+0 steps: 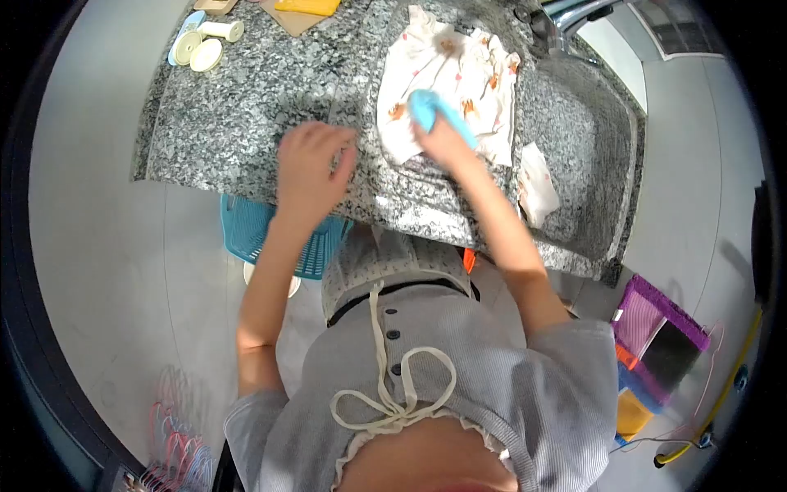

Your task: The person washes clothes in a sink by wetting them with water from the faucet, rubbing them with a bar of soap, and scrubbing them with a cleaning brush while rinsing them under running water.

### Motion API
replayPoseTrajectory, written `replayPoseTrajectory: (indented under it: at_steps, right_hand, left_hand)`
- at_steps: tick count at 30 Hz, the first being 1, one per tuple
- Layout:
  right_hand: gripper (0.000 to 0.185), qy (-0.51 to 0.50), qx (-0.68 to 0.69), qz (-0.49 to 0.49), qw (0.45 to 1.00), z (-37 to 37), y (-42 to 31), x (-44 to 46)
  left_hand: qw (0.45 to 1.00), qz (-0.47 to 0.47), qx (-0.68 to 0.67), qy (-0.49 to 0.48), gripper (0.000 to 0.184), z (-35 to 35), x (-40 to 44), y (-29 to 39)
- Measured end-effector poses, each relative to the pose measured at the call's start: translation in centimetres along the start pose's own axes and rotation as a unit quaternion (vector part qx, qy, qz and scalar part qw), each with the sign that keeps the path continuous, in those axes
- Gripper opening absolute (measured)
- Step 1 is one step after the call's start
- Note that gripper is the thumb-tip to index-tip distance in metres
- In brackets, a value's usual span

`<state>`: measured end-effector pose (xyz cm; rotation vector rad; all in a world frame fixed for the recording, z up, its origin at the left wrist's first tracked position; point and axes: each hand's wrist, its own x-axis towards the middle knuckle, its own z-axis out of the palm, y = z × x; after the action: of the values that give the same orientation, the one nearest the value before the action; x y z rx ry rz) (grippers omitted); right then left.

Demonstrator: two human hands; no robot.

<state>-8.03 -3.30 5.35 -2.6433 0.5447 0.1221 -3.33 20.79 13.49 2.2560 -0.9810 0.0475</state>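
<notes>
A white cloth garment (484, 66) with orange and red prints lies spread and wrinkled on the speckled grey stone counter (238, 123), beside the sink basin. My right hand (444, 141) grips a light-blue scrub brush (426, 108) and holds it on the garment's lower middle; its underside is hidden. To the left of the garment, my left hand (316, 168) is over the counter near its front edge. Its fingers are loosely bent, the thumb stands apart, and nothing is in it. A smaller white printed cloth (537, 184) lies at the sink's left edge.
At the right is the stone sink (586, 148) with a metal faucet (566, 16) behind. Cream spools and lids (206, 55) sit at the back left. Below the counter stands a teal basket (246, 234). Hangers (180, 455) and a purple-edged mesh item (643, 320) are lower down.
</notes>
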Motion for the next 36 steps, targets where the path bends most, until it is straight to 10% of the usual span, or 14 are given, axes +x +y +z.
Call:
replayPoseTrajectory:
  at_steps: [3,6,9,10,13,15,20,30,36]
  right_hand:
    - [0.058,-0.029,0.163,0.067,0.984,0.0,-0.4,-0.2]
    - [0.062,-0.066,-0.051,-0.008,0.996,-1.0,-5.6,-3.8]
    - [0.061,-0.010,0.160,-0.029,0.987,1.1,1.0,0.4]
    - [0.062,-0.061,0.147,0.074,0.984,1.9,-0.1,-0.2]
    - [0.066,-0.078,-0.064,-0.012,0.995,-1.3,-7.1,-5.0]
    - [0.070,-0.055,0.232,0.048,0.970,2.6,-0.5,-0.7]
    - [0.053,-0.021,-0.094,-0.026,0.995,-1.3,-6.9,-5.3]
    - [0.085,0.048,0.361,0.139,0.921,-4.4,2.7,1.2]
    - [0.066,-0.008,0.150,0.103,0.983,-6.0,1.1,-0.6]
  left_hand:
    - [0.999,-0.018,0.011,0.047,0.018,-1.4,0.2,-0.3]
    - [0.999,-0.021,0.000,0.031,0.016,-1.3,-0.2,-0.8]
    - [0.999,-0.008,-0.008,0.030,0.015,-0.6,-1.0,-1.0]
    - [0.999,-0.012,-0.009,0.031,0.014,-0.3,-1.2,-1.2]
    - [0.999,-0.011,-0.018,0.037,0.013,0.0,-1.1,-1.4]
    - [0.999,-0.009,-0.026,0.033,0.013,0.2,-1.5,-1.2]
    - [0.999,-0.006,-0.036,0.035,0.013,0.9,-1.0,-1.5]
    - [0.997,0.067,-0.032,-0.034,0.016,5.1,0.1,-0.1]
    - [0.983,0.165,0.036,-0.065,0.017,13.0,3.8,0.6]
